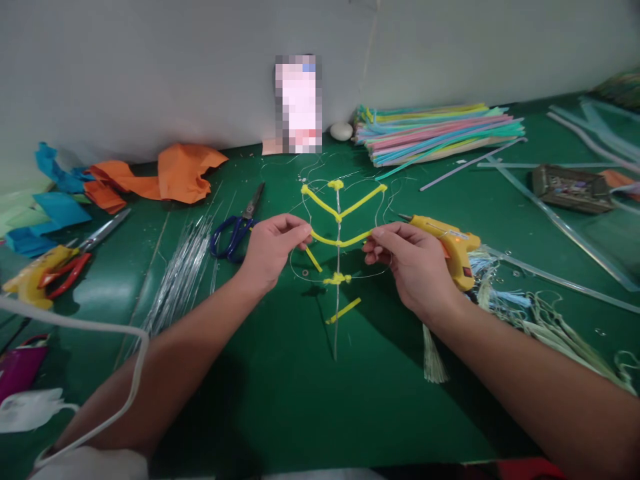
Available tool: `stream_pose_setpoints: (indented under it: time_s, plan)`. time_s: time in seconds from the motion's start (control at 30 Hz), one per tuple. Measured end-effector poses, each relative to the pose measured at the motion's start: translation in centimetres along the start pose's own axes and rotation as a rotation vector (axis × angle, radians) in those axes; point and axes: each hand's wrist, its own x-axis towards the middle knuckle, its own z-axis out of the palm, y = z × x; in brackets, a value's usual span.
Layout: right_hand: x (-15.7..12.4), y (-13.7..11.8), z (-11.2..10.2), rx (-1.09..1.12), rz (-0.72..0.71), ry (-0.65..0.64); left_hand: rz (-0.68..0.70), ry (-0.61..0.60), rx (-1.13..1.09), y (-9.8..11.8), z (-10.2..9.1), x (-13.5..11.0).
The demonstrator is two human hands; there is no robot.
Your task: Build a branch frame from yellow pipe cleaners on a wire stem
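Note:
My left hand [275,247] pinches the left end of a curved yellow straw strip [325,240], and my right hand [410,257] pinches its right end. The strip's middle meets a thin silvery wire [337,320] that runs upright between my hands. Higher on the wire sits a V-shaped yellow strip [360,203], with a knotted yellow piece [336,185] above it. A second yellow knot [338,279] is lower down. Fine clear thread loops around both sides. Two short yellow pieces, one below my left fingers and another [344,311] beside the wire, lie nearby.
Blue-handled scissors [233,233] and a bundle of wires [180,273] lie left. A yellow glue gun [450,243] lies just behind my right hand, tassels [505,300] beyond. Coloured straws [440,133] and a propped phone [299,103] stand at the back. A white cable [75,320] crosses my left arm.

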Motion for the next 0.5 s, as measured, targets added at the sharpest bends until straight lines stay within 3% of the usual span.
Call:
stream_pose_setpoints:
  time_s: [0.23, 0.5]
  plan:
    - [0.23, 0.37, -0.32, -0.04, -0.006, -0.026, -0.005, -0.059, 0.05, 0.04, 0.06, -0.15]
    - [0.57, 0.75, -0.33, 0.034, -0.049, 0.053, -0.006, -0.187, 0.077, -0.61, -0.58, -0.12]
